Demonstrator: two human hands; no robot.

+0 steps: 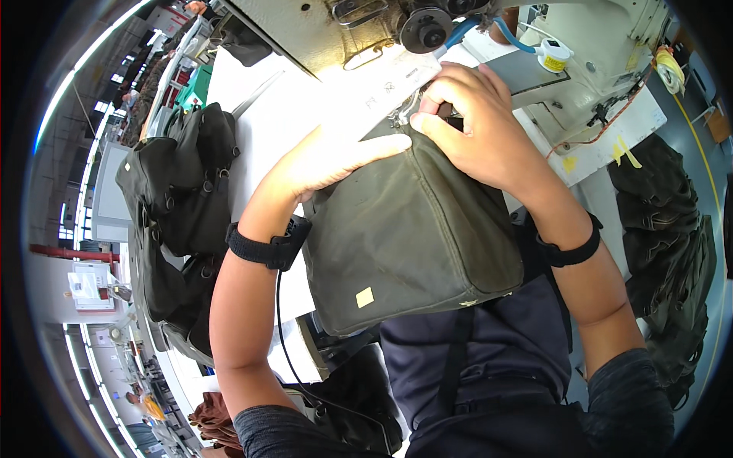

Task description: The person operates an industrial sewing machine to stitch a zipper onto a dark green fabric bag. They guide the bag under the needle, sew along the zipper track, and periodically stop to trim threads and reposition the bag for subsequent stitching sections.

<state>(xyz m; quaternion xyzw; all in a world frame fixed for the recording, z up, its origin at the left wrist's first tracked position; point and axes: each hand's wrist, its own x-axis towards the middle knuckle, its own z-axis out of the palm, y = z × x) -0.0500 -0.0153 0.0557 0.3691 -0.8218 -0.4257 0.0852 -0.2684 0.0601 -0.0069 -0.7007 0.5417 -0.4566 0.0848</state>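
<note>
A dark olive fabric bag [389,229] hangs over the near edge of the sewing machine, its upper edge at the presser foot [402,114]. A seam runs down its right part, and a small pale square patch [365,297] shows near its lower left corner. My left hand [324,162] lies flat on the upper left of the bag, with fingers stretched toward the foot. My right hand [481,130] is closed on the bag's upper edge just right of the foot, thumb and fingers bent together. Its fingertips are partly hidden behind the machine head.
The sewing machine [603,46] fills the top, its lamp glaring. More dark olive bags [183,183] are heaped on the white table at left. Others [660,229] hang or lie at right. A black cable [281,328] runs from my left wristband. Reddish-brown fabric [217,418] lies lower left.
</note>
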